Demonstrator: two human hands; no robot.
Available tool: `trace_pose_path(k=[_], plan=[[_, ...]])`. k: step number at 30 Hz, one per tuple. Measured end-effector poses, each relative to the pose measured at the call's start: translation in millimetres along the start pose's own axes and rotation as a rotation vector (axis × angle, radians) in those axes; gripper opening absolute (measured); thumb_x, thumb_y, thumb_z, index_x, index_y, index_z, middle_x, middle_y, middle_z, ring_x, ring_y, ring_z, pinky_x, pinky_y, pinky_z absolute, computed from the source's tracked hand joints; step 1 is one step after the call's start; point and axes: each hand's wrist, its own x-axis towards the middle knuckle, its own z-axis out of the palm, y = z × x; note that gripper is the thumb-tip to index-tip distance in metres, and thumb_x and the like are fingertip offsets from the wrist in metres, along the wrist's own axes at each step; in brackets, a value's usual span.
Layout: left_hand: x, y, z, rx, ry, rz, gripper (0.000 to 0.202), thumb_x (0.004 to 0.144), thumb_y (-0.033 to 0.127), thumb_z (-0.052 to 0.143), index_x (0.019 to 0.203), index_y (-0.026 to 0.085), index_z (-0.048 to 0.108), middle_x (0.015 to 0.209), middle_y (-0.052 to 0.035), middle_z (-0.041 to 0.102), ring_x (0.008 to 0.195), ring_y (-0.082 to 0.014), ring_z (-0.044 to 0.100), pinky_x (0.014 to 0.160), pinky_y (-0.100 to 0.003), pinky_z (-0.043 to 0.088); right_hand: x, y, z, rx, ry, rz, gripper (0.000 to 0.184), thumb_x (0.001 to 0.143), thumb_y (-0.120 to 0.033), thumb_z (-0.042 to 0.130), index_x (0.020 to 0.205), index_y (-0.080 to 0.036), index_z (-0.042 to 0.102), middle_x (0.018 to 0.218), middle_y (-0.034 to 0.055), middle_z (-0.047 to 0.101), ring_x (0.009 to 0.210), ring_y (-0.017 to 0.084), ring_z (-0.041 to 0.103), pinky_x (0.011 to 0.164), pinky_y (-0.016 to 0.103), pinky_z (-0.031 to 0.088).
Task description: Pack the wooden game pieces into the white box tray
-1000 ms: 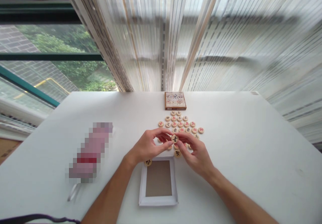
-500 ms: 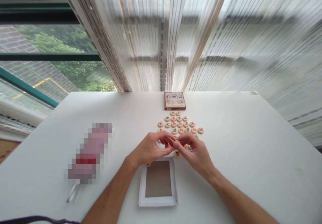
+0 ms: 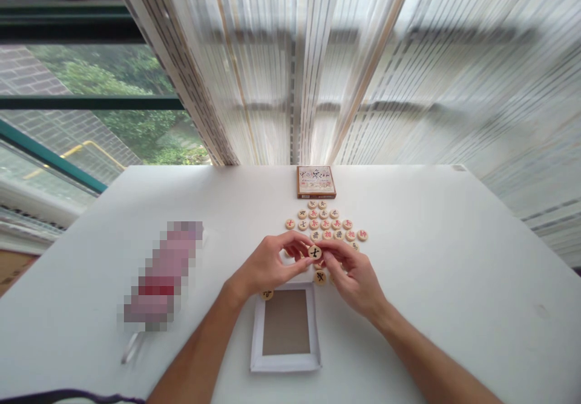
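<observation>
A round wooden Chinese chess piece with a black character faces up toward me above the other pieces. My left hand pinches it from the left between thumb and fingers. At its right edge are the fingertips of my right hand, closed against it. Under and beyond my hands, several more Chinese chess pieces with red or black characters lie on the white table, some hidden by my fingers. One more piece sits at the top left corner of a white box tray, and another black-marked piece lies just beyond the tray.
The patterned box lid lies at the table's far edge behind the pieces. A blurred-out pink object rests to the left. A dark cord runs along the bottom left. Striped curtains hang behind the white table.
The piece between my fingers has turned so its black character now shows. My right thumb has shifted slightly right, and the left hand has moved up a little.
</observation>
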Motion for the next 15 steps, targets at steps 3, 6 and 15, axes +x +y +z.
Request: trace_pose_path(k=[3,6,15], plan=[[-0.1,-0.8,-1.0,-0.014,0.008,-0.005,0.025,0.084,0.027,0.070,0.108,0.019,0.065,0.092,-0.0028,0.072,0.079,-0.0139,0.065,0.077,-0.025,0.055,-0.2,-0.7,0.7,0.013,-0.031,-0.004,0.025,0.097,-0.025,0.056,0.119,-0.023,0.064,0.109,0.0080,0.070,0.096,0.021,0.070,0.084,0.035,0.059],[-0.3,-0.7,-2.1,-0.033,0.001,-0.012,0.026,0.085,0.027,0.070,0.109,0.019,0.065,0.091,-0.0028,0.072,0.079,-0.0143,0.066,0.078,-0.026,0.055,-0.7,-0.9,1.2,0.035,-0.044,-0.007,0.027,0.096,-0.024,0.058,0.122,-0.023,0.063,0.112,0.0083,0.070,0.099,0.022,0.070,0.086,0.035,0.059],[-0.8,2.1,-3.8,-0.081,-0.029,-0.040,0.023,0.091,0.028,0.063,0.111,0.017,0.063,0.086,-0.0045,0.073,0.081,-0.0169,0.068,0.080,-0.029,0.054,-0.5,-0.4,3.2,0.072,-0.029,-0.017,0.022,0.096,-0.026,0.060,0.117,-0.023,0.062,0.107,0.0076,0.070,0.096,0.021,0.070,0.085,0.037,0.059]])
